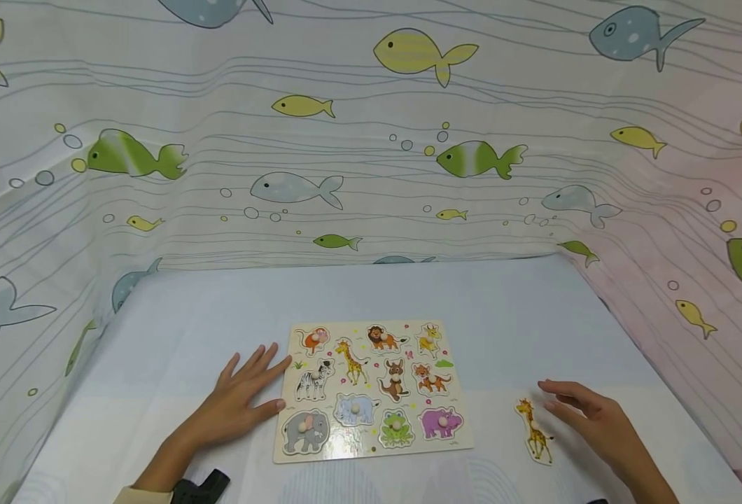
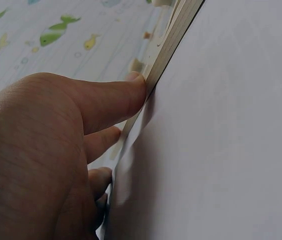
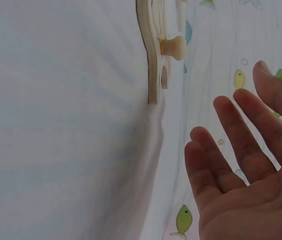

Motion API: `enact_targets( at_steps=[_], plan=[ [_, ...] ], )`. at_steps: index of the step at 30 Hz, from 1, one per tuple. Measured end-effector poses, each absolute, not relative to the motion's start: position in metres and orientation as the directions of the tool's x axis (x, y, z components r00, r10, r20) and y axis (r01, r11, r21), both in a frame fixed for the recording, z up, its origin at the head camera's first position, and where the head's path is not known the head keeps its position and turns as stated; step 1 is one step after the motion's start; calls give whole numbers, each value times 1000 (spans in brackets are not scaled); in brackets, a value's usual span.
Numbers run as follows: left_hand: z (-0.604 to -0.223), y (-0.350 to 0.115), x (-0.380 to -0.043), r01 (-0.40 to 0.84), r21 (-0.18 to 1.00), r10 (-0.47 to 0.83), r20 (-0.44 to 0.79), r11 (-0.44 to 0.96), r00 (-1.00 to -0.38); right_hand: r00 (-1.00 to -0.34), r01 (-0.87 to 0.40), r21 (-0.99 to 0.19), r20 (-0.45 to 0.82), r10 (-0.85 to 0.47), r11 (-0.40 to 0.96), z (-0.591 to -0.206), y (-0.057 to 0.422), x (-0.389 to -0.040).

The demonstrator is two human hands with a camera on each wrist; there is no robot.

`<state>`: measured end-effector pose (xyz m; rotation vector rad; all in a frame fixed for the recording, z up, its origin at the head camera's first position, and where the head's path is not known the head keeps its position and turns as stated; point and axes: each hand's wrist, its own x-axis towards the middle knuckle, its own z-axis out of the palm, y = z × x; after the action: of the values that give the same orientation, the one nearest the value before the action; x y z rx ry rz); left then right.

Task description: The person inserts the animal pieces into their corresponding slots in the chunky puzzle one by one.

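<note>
A wooden animal puzzle board point(image 1: 339, 453) lies flat, with knobbed animals and a giraffe picture point(image 1: 351, 362) on it. My left hand point(image 1: 241, 397) rests at the board's left side, fingers spread. In the left wrist view its thumb point(image 2: 113, 102) touches the board's edge point(image 2: 173, 42). Off the board, to its right, lies a loose giraffe puzzle piece point(image 1: 536, 435). Just right of that piece is my right hand point(image 1: 598, 423), holding nothing. In the right wrist view the piece's knob point(image 3: 174, 47) stands apart from the loosely extended fingers point(image 3: 245, 145).
A pale cloth point(image 1: 232, 301) covers the table. Behind it and at the sides hangs a fish-patterned curtain point(image 1: 371, 147). A dark wrist strap point(image 1: 201, 488) shows on the left wrist at the near edge.
</note>
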<state>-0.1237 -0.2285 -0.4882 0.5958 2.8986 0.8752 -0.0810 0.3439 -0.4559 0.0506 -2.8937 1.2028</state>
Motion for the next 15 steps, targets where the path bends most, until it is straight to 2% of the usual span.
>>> enact_targets(
  at_steps=[7, 15],
  plan=[
    [-486, -228, -123, 339, 551, 375, 51, 763, -926, -997, -63, -743, 21, -71, 666, -463, 346, -79],
    [-489, -229, -125, 335, 554, 378, 40, 762, -925, -961, -206, -832, 73, -268, 514, -478, 357, -77]
  ],
)
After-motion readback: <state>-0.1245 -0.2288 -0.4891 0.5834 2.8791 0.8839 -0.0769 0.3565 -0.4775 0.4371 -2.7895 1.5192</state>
